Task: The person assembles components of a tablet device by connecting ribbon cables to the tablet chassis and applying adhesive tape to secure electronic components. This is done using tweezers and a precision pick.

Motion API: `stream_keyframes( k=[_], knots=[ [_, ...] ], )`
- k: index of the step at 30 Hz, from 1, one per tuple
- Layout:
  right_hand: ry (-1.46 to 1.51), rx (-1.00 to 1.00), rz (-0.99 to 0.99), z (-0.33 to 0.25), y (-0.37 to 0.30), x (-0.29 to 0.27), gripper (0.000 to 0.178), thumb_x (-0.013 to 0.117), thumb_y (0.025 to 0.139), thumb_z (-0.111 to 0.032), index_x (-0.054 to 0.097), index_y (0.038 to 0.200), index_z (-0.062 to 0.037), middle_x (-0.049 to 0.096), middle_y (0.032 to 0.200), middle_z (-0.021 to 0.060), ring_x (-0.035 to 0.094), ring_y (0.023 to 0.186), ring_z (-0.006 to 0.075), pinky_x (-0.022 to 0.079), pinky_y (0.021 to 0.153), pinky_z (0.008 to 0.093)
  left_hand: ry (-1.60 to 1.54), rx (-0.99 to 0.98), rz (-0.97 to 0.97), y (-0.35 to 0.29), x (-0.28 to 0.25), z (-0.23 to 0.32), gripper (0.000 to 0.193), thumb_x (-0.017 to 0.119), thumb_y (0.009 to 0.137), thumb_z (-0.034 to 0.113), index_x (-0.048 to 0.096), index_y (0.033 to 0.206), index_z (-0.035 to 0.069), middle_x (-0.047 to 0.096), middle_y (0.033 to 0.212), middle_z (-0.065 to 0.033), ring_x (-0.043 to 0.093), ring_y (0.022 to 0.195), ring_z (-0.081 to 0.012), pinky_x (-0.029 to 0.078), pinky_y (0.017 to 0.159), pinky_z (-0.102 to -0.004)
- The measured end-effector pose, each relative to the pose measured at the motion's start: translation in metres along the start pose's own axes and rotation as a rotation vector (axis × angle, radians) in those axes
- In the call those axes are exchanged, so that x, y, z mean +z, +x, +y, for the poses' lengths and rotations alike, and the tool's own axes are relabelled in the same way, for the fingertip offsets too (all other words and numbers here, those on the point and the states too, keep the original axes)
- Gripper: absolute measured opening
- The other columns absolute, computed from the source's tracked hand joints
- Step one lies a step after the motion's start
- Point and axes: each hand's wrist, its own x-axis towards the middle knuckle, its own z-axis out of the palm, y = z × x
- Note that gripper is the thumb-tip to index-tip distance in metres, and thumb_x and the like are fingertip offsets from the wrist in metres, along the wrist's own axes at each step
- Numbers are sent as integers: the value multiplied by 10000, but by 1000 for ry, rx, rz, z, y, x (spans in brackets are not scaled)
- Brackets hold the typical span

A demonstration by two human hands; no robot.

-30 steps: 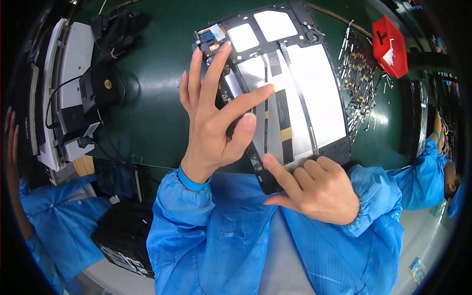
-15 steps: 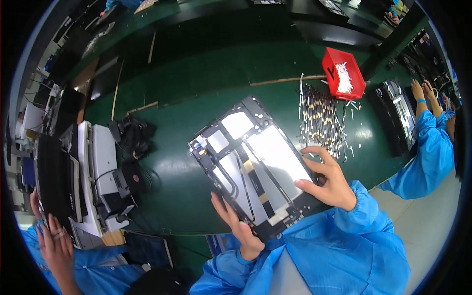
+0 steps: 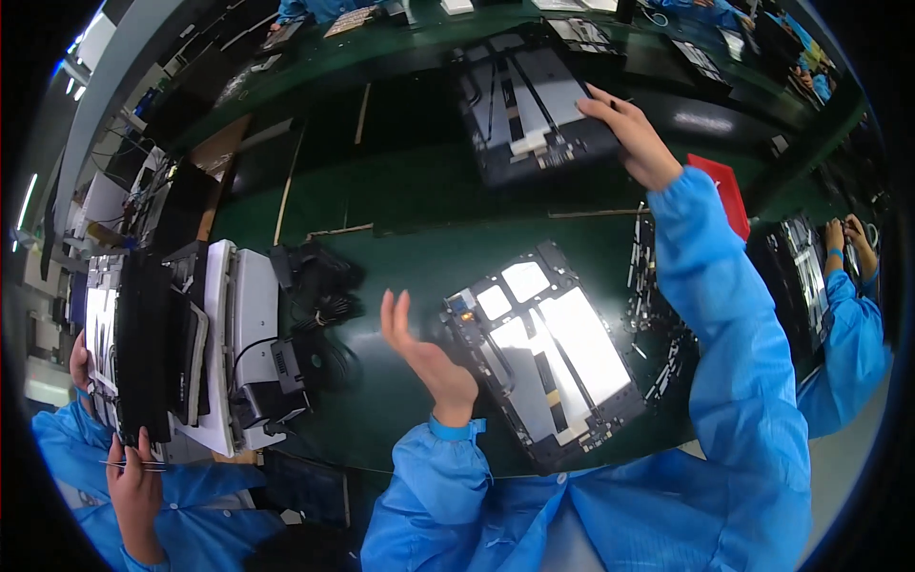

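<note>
My right hand (image 3: pixel 634 138) is stretched far forward. Its fingers and thumb grip the right edge of an opened tablet (image 3: pixel 543 81), whose inner parts face up, above the dark far side of the bench. A second opened tablet (image 3: pixel 562 357) lies before me on the green bench, showing silver plates, black cables and a circuit strip along its near edge. To its left, my left hand (image 3: pixel 431 367) is raised with fingers outstretched, holding nothing.
Black adapters with cables (image 3: pixel 319 276) lie on the left, by a white-and-grey case (image 3: pixel 253 334). A co-worker's hand (image 3: pixel 138 486) with tweezers is near upright tablet-like units. A red bin (image 3: pixel 721 191) and small black cables (image 3: pixel 672 367) are partly behind my right sleeve.
Both hands gripped one opened tablet before. Now one lies on the bench, while my right hand has reached forward with another. My left hand has let go; the view has shifted.
</note>
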Motion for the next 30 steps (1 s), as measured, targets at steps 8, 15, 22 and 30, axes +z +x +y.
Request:
stream_keyframes(
  k=[8, 15, 22, 30],
  knots=[
    [-301, 60, 184, 74, 124, -24, 620, 695, 794, -294, 491, 1310, -17, 655, 1043, 131, 646, 863, 175, 513, 747, 300, 38, 16, -108, 8, 8, 1, 683, 150, 974, 504, 487, 1232, -31, 315, 1387, -212, 312, 1290, -359, 218, 1069, -446],
    [-1059, -282, -24, 26, 57, -31, 376, 667, 804, -298, 665, 971, 39, 671, 909, 211, 659, 856, 320, 507, 776, 350, 0, 4, -135, 8, 14, 3, 683, 132, 974, 499, 509, 1212, -19, 334, 1379, -214, 324, 1285, -348, 222, 1068, -437],
    [-1664, -141, -243, 14, -134, -33, 347, 642, 801, -310, 634, 731, 30, 625, 723, 230, 633, 699, 374, 512, 640, 438, -92, -32, -26, 2, 5, 5, 642, 144, 988, 463, 508, 1207, -18, 352, 1385, -190, 337, 1288, -304, 238, 1069, -410],
    [-1296, 101, -292, 46, -181, -77, 210, 588, 775, -173, 606, 766, 36, 610, 720, 233, 608, 693, 395, 484, 651, 448, -144, -93, -68, -18, -6, 38, 352, 324, 979, 227, 497, 1199, 13, 352, 1414, -129, 337, 1288, -225, 247, 1038, -356]
  ],
)
